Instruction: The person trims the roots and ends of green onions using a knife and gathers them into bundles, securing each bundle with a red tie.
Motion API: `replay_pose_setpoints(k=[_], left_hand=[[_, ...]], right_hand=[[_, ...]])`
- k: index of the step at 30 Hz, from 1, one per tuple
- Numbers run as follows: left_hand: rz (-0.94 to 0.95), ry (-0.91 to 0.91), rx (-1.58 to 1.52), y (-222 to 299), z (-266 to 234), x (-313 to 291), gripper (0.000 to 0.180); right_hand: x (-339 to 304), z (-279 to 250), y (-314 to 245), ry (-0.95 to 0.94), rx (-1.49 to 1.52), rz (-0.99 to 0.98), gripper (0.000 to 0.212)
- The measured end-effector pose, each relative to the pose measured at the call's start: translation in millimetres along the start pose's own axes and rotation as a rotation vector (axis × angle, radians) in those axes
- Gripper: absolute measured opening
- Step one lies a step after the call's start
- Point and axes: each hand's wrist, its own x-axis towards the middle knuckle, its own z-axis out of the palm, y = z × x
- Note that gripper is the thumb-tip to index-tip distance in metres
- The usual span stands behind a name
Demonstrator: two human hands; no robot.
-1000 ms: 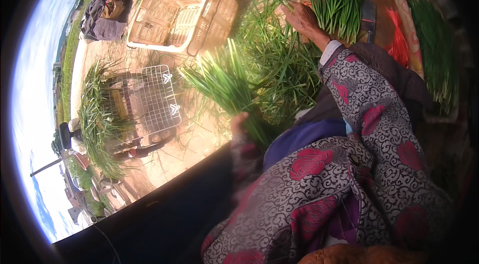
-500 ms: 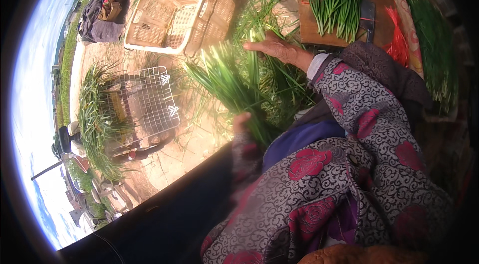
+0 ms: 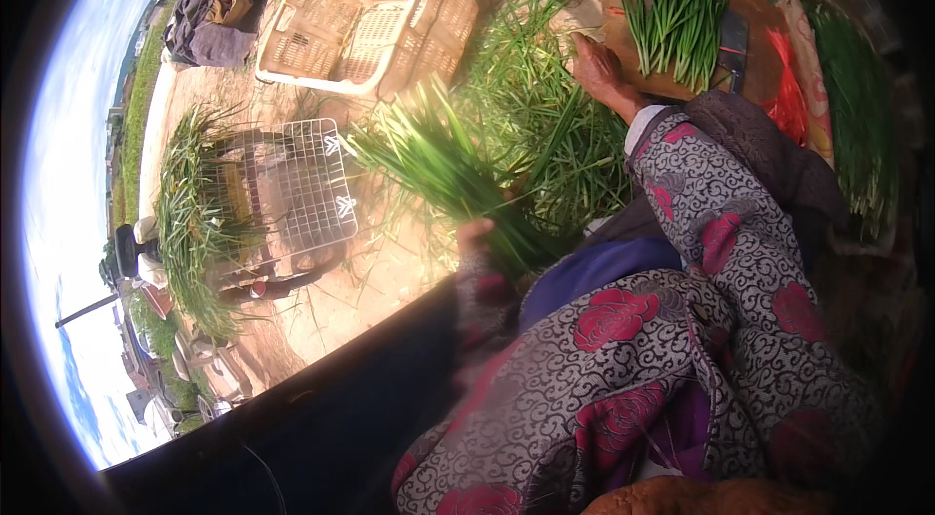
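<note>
Left hand [image 3: 475,235] around long green leafy bundle [image 3: 438,155] — right hand [image 3: 598,69] between loose grassy green heap [image 3: 541,101] and flat brown board [image 3: 620,36].

bright-green bunch of long, slender leaves [image 3: 443,160], paling to whitish at its upper ends | cream slotted plastic crate [image 3: 435,33] | white square-grid wire rack [image 3: 352,235] | brown flat wooden board [image 3: 619,17] | glossy red plastic strips [image 3: 787,91] | grey long-sleeved fabric jacket [image 3: 623,320], black scrollwork, crimson roses
</note>
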Motion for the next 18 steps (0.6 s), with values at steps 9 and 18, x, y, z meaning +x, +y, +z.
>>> replay_pose_setpoints(k=[9, 18], left_hand=[[0.041, -0.184, -0.132, 21.1, -27.5, -5.5, 0.067], [-0.035, 0.047, 0.028, 13.7, -5.3, -8.0, 0.039]], right_hand=[[40.0, -10.3, 33.4, 0.317, 0.277, 0.372, 0.045], [-10.4, -63.6, -121.0, -0.613, 1.235, 0.12, 0.059]])
